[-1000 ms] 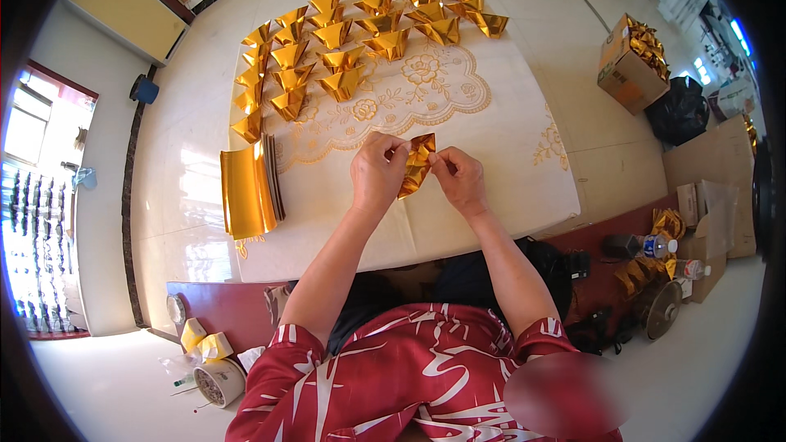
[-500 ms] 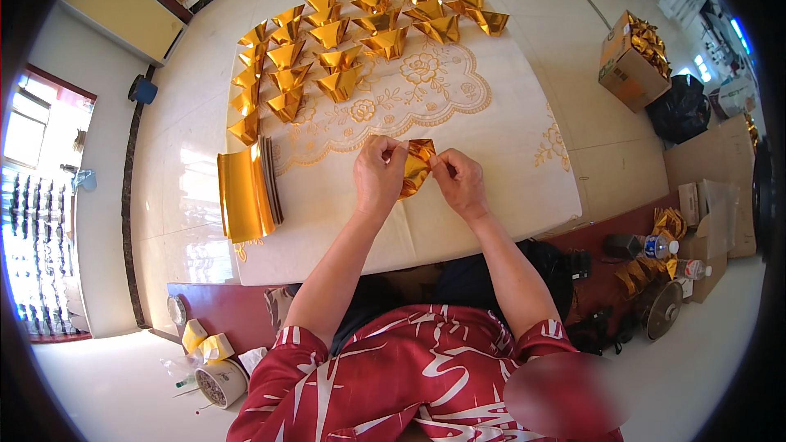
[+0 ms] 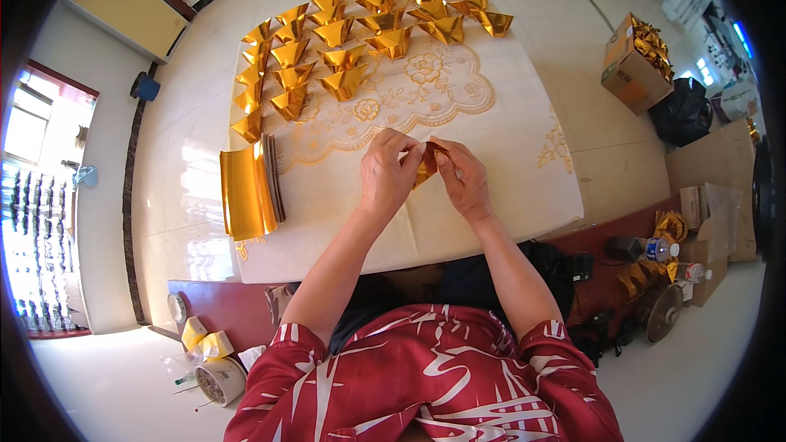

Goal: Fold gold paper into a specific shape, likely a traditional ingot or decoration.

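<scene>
Between my hands, above the near middle of the table, is a piece of gold foil paper (image 3: 426, 167), partly folded and mostly covered by fingers. My left hand (image 3: 390, 170) is closed on its left edge, thumb and fingers pinching. On the other edge my right hand (image 3: 463, 178) pinches too, its fingers curled over the top. Left of my hands lies a stack of flat gold foil sheets (image 3: 244, 190). Several folded gold foil ingots (image 3: 342, 82) stand in rows across the far part of the table.
A cream embroidered cloth (image 3: 524, 155) covers the table. Right of it stands a cardboard box (image 3: 634, 74) filled with gold foil pieces, beside a black bag (image 3: 681, 110). Plastic bottles (image 3: 660, 250) are at the lower right, and a white bucket (image 3: 219, 382) at the lower left.
My hands have drawn closer together around the foil paper, and less of it shows now. My right hand has turned, its fingers reaching over the top edge.
</scene>
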Demonstrator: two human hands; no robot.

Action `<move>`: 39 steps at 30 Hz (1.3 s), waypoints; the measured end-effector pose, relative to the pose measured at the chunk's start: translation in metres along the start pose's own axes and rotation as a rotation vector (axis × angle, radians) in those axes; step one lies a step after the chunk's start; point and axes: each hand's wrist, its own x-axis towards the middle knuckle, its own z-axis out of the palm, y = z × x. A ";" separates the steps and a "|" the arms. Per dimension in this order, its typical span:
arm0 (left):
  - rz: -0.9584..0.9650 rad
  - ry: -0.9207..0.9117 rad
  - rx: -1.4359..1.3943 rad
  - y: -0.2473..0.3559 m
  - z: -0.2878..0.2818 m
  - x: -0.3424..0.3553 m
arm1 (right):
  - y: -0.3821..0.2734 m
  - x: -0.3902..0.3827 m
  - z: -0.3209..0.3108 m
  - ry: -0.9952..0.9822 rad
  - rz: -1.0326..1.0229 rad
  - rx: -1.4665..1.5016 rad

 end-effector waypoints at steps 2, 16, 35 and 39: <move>-0.090 0.007 -0.101 0.000 0.005 -0.001 | 0.000 0.000 -0.001 -0.001 -0.034 -0.031; 0.042 -0.038 -0.018 -0.013 0.006 0.006 | 0.002 -0.003 -0.001 -0.026 0.055 -0.068; 0.043 -0.061 -0.016 -0.009 0.013 0.007 | 0.011 -0.001 0.005 0.164 0.129 -0.037; -0.133 0.003 -0.289 -0.014 0.008 -0.018 | 0.011 -0.002 0.003 0.245 0.154 -0.063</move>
